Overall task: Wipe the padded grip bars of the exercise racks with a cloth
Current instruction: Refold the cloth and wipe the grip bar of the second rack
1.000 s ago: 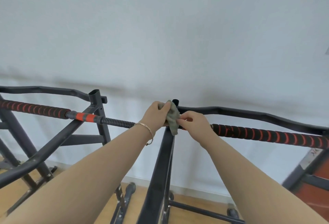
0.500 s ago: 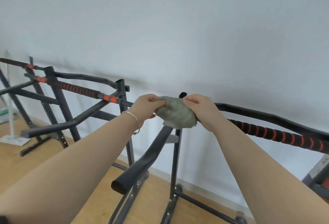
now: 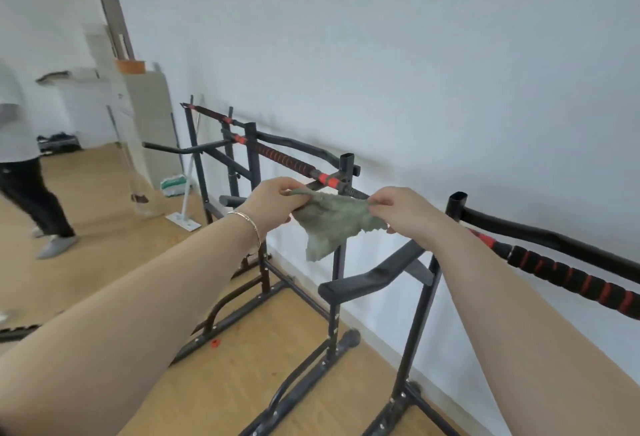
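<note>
Left hand (image 3: pixel 272 203) – right hand (image 3: pixel 403 212) pinch cloth (image 3: pixel 332 224) | grey-green, rumpled, stretched between – corner drooping

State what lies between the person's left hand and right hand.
In the head view, a grey-green cloth spans the gap: the left hand pinches one top corner, the right hand the other, and the rest hangs down.

Left hand (image 3: pixel 273 203) and right hand (image 3: pixel 405 214) pinch green cloth (image 3: pixel 332 224) spread between them, above rack (image 3: pixel 346 165).
</note>
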